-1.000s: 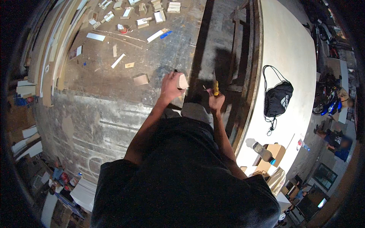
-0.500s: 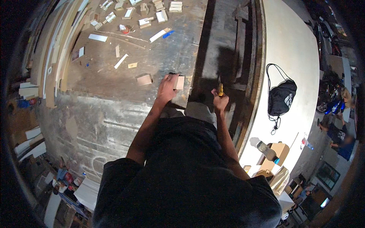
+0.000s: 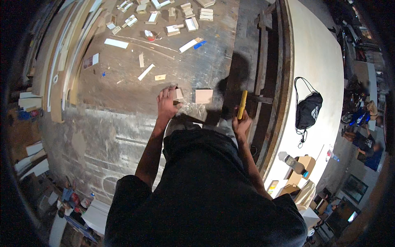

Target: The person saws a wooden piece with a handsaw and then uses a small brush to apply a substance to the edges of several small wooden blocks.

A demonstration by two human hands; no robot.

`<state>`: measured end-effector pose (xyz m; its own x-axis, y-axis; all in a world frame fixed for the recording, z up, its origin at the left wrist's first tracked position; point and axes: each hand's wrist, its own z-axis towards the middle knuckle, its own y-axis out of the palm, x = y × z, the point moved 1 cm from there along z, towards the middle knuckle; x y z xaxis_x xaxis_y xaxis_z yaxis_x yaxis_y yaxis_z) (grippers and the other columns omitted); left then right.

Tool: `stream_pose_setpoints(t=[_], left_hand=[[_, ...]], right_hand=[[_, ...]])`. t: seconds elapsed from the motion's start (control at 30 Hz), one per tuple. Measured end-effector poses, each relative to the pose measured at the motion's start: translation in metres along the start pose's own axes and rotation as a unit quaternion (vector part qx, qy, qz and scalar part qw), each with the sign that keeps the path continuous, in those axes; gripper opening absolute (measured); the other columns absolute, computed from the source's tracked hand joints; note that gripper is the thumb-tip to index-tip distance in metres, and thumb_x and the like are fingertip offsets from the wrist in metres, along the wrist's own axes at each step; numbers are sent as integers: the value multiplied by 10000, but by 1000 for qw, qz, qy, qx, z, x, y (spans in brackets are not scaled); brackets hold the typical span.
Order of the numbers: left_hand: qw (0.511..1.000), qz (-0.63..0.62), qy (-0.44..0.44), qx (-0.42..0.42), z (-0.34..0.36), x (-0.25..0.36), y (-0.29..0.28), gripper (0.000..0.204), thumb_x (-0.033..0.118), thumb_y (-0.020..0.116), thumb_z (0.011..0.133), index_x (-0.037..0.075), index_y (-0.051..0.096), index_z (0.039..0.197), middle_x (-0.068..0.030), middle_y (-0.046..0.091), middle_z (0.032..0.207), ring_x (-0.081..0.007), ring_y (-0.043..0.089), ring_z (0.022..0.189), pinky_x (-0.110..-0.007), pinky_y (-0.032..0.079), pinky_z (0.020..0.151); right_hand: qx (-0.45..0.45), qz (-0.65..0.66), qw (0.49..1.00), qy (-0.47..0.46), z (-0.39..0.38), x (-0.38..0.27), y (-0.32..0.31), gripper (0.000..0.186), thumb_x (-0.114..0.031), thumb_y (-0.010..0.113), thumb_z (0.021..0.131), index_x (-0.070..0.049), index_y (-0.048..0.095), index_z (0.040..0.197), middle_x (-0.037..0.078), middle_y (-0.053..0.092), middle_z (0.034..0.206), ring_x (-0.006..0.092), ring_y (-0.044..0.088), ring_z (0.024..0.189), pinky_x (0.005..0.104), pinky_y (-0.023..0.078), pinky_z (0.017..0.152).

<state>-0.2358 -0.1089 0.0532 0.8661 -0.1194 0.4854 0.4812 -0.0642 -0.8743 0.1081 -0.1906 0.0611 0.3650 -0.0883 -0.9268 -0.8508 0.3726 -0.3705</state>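
Observation:
My left hand (image 3: 166, 103) has its thumb and fingers around a small pinkish-brown wooden block (image 3: 178, 94) on the brown work surface. A second wooden block (image 3: 204, 96) of like colour lies to its right, apart from both hands. In my right hand (image 3: 242, 122), closed in a fist, is a slim yellow utility knife (image 3: 243, 103). It points away from me, over the dark gap beside the work surface; I cannot make out its blade.
Several small wooden assemblies (image 3: 172, 29) and loose strips (image 3: 146, 72) lie farther off, near a red-and-white container (image 3: 149, 36). Long boards (image 3: 61, 61) line the left. On the pale panel at right are a black drawstring bag (image 3: 308, 109), a bottle (image 3: 294, 164) and a cardboard box (image 3: 305, 164).
My left hand has let go of the right-hand block and moved left onto the other block. The yellow knife has swung more upright in my right hand. The whole view has shifted slightly.

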Motion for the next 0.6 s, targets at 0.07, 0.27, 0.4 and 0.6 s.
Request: stream_pose_setpoints(t=[0.07,0.27,0.4,0.6], left_hand=[[1000,-1,-4,-28,0,-30,9,793,363,749,714,104,465,1408,-158,494,1344,-372,444,1251,-524,352,1045],[987,-148,58,7,18,-54,-5,416,211,767,735,55,603,1084,-164,647,986,-367,626,951,-460,502,858],[958,-286,5,-25,19,-88,-14,408,224,806,721,47,616,1035,-160,654,966,-344,650,923,-422,526,804],[960,-271,70,-10,16,-110,-33,387,196,822,692,48,618,986,-142,658,918,-339,653,875,-406,530,744]], right_hand=[[8,3,997,-73,-22,5,12,244,-134,712,825,3,633,1010,31,634,765,145,567,610,289,426,540],[-57,-347,908,-226,-69,39,46,305,-79,704,781,-8,590,1055,196,665,877,371,671,766,432,546,622],[-120,-326,903,-253,-89,44,63,475,-74,728,721,6,551,1155,180,668,876,373,670,765,442,544,620],[-132,-329,900,-254,-97,36,90,346,-77,708,723,-5,569,1032,173,642,826,365,656,734,436,542,605]])
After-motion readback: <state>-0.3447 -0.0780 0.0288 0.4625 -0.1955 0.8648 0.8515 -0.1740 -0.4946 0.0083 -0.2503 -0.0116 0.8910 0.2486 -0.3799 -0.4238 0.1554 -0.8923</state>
